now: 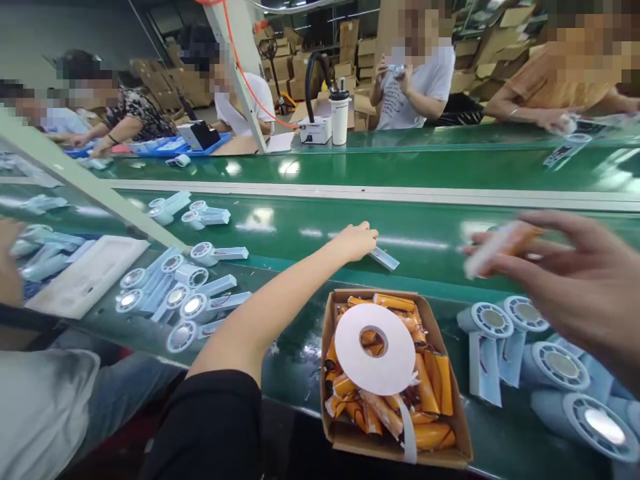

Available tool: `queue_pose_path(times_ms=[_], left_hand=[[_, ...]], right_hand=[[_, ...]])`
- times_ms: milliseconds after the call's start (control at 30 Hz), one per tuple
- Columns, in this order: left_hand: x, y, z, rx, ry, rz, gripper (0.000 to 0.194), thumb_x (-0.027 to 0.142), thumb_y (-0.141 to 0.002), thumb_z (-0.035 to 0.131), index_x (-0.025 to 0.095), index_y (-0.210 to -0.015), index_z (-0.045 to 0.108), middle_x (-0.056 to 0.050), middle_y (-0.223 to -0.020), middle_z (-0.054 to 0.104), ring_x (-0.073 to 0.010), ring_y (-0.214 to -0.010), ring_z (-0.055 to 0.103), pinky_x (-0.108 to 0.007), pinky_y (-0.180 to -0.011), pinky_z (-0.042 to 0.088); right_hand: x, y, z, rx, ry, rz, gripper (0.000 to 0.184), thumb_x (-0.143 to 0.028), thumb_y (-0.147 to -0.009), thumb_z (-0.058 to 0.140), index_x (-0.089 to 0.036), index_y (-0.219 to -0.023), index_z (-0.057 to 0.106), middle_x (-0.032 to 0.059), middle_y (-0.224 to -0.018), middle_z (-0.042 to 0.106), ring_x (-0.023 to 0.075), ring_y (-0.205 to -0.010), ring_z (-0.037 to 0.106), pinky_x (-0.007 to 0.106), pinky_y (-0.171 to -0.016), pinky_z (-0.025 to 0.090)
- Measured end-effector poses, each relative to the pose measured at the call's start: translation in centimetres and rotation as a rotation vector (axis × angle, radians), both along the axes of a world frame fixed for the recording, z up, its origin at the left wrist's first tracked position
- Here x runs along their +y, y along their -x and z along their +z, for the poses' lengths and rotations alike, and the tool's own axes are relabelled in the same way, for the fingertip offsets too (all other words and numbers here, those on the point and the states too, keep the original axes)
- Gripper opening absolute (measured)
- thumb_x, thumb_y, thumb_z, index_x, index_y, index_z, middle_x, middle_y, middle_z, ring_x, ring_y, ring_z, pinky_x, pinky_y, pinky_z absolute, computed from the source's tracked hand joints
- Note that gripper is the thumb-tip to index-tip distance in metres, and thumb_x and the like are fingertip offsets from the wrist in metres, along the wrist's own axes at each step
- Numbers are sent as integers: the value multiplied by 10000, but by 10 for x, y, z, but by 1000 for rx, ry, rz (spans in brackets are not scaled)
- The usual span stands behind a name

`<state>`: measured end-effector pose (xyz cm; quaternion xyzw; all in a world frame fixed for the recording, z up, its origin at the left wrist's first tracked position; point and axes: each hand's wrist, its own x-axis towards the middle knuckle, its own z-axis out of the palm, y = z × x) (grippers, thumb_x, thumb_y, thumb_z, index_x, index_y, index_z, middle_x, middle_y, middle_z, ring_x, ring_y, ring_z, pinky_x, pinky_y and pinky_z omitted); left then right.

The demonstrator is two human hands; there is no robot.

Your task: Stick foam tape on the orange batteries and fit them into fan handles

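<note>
My left hand [356, 241] reaches out over the green belt, its fingers closed around the round end of a light blue handheld fan shell [385, 259]; the handle sticks out below the hand. At the right, my right hand [565, 267] pinches an orange-wrapped battery [524, 239] with a white strip [493, 250] along it, slightly blurred. Between my arms stands a cardboard box [327, 413] full of orange batteries [430, 387]. On top of them lies a roll of white tape [350, 347], its loose end hanging over the box's front.
Several fan shells [557, 367] lie below my right hand, and more fan shells [195, 307] are left of my arm. A white tray [95, 273] and a slanted metal post [100, 193] are further left. Across the line, several co-workers sit near a white cup [339, 120].
</note>
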<state>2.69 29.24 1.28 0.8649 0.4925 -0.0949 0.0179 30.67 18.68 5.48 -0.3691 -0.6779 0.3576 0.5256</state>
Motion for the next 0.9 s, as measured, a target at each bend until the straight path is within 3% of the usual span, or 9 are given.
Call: queue_pose_path(times_ms=[100,167,267,333,500,600,733,900], left_hand=[[20,-11,-3,-3,74,-55,224,89,-794,695,189,-947,825,-129,-1120,786,-276,-1166,673,-318,-897,544],[30,-7,0,-20,119,-85,149,168,-791,724,227,-884,825,-69,-981,807,-237,-1017,719,-283,-858,534],[41,-2,2,-72,141,-78,137,286,-853,696,290,-923,814,12,-948,814,-184,-934,735,-234,-788,508],[44,-4,1,-112,114,-25,195,303,-909,633,292,-1007,802,4,-994,818,-185,-958,740,-235,-787,503],[45,-17,-8,-177,63,108,198,268,-938,616,283,-1058,772,-41,-1067,806,-226,-1107,725,-272,-899,515],[45,-23,-9,-192,92,135,169,295,-990,625,227,-1080,751,-72,-1136,777,-233,-1131,709,-351,-974,536],[42,-30,-5,-193,132,145,271,393,-1022,657,167,-1162,710,-88,-1207,728,-235,-1126,693,-477,-1017,566],[35,-38,-1,-164,153,161,293,404,-1022,664,176,-1204,694,-90,-1232,709,-225,-1103,694,-457,-980,597]], right_hand=[[44,37,-8,-41,82,163,412,-331,-843,852,-301,-1215,678,38,-1004,829,235,-894,809,447,-839,680],[69,51,-23,-109,125,183,449,-323,-830,827,-256,-1247,676,36,-1021,830,215,-893,804,431,-899,662],[95,62,-49,-295,147,166,404,-239,-850,762,-228,-1249,698,29,-1025,830,188,-912,802,373,-939,635],[104,69,-61,-505,116,145,375,-196,-905,700,-227,-1279,693,13,-967,829,173,-880,797,331,-898,623],[105,78,-66,-853,39,122,397,-172,-977,650,-214,-1372,647,1,-861,811,181,-827,782,279,-807,559],[97,77,-61,-956,26,93,422,-196,-990,654,-227,-1410,635,32,-928,820,217,-874,782,294,-811,528],[84,78,-54,-1104,13,54,439,-242,-1032,611,-238,-1470,589,79,-1071,824,266,-978,786,316,-834,516],[69,85,-51,-1258,3,20,379,-267,-1052,579,-193,-1423,600,141,-1069,819,336,-993,798,351,-806,546]])
